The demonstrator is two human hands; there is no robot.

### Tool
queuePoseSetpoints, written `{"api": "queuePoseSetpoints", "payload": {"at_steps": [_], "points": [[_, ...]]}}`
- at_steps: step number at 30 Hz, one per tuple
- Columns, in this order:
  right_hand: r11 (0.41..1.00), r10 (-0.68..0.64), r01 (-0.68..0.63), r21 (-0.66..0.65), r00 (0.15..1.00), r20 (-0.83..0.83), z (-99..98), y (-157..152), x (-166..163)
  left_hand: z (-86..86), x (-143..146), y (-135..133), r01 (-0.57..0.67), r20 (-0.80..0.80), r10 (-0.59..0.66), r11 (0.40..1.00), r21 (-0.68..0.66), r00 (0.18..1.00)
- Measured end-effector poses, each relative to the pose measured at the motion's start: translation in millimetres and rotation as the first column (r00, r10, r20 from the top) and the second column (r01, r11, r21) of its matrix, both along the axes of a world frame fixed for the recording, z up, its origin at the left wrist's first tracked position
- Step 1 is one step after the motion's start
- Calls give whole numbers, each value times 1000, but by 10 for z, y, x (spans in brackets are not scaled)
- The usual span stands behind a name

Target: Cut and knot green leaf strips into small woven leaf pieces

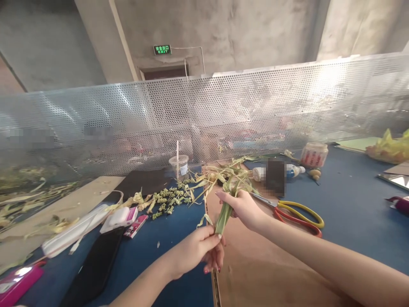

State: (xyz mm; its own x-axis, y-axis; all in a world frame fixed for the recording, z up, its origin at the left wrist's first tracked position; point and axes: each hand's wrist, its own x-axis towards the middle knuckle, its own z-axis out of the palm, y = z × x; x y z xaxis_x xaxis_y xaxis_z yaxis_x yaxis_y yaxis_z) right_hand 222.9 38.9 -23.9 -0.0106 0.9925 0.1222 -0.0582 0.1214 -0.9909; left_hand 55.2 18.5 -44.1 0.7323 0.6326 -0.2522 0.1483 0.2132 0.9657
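- Two hands, both clamped on the same leaf bundle (224, 219), which is up over the brown board (255, 268) near its left edge
- left hand (206, 248) pinches the near end, right hand (243, 209) grips farther up
- black case (96, 268) lying off to the left
- scissors (300, 215) just right of the right hand, blades partly hidden
- green knotted bits (169, 199) on the blue table (172, 264), dry leaves (212, 175) beside them
- cup (180, 164) with a straw behind those
- mesh screen (239, 108) across the back, exit sign (162, 50) lit up beyond it
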Motion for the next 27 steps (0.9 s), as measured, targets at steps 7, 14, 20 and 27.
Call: {"api": "queuePoseSetpoints", "payload": {"at_steps": [7,14,20,27], "points": [[993,39,-50,104,993,109,-24,-70,-61,251,-106,53,121,-146,-91,971,208,985],[957,133,-166,237,980,147,36,-188,-117,473,100,162,-58,124,28,968,244,992],[949,275,-276,154,961,26,-87,-158,-102,427,283,188,52,5,-53,997,63,999],[981,150,-146,124,988,-25,13,-142,-64,357,250,170,41,-40,-37,994,99,999]]}}
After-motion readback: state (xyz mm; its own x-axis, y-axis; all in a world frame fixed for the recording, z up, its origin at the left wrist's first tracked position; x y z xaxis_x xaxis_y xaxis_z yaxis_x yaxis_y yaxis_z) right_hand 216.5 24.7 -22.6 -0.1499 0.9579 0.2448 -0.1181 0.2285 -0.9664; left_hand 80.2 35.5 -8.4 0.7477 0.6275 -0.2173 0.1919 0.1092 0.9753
